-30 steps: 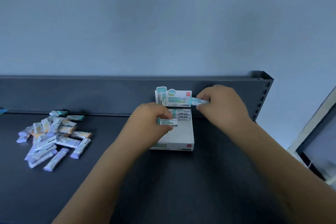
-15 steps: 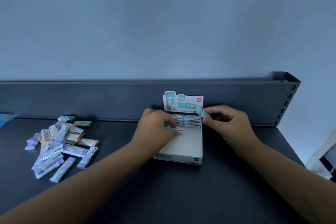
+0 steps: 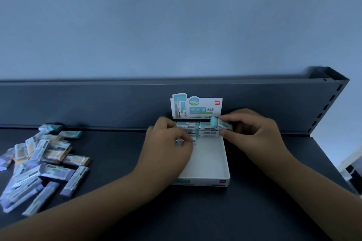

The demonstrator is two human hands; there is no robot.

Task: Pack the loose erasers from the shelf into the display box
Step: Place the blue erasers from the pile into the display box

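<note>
A white display box [image 3: 223, 164] with an upright printed header card [image 3: 197, 107] stands on the dark shelf against its back panel. Several wrapped erasers [image 3: 207, 130] lie in rows at the box's far end. My left hand [image 3: 168, 143] holds one wrapped eraser [image 3: 194, 140] down inside the box, just in front of those rows. My right hand [image 3: 252, 133] pinches a teal-ended eraser [image 3: 220, 123] over the box's far right corner. A pile of loose erasers [image 3: 45, 162] lies on the shelf at the left.
The shelf's back panel [image 3: 98, 103] runs behind everything, with a perforated upright [image 3: 331, 100] at its right end. The shelf's right edge [image 3: 333, 162] drops off beside my right forearm. The near half of the box floor is bare white.
The view shifted and both hands came lower toward the box. My left hand lowered its eraser into the box against the rows; my right hand brought its eraser to the far right corner.
</note>
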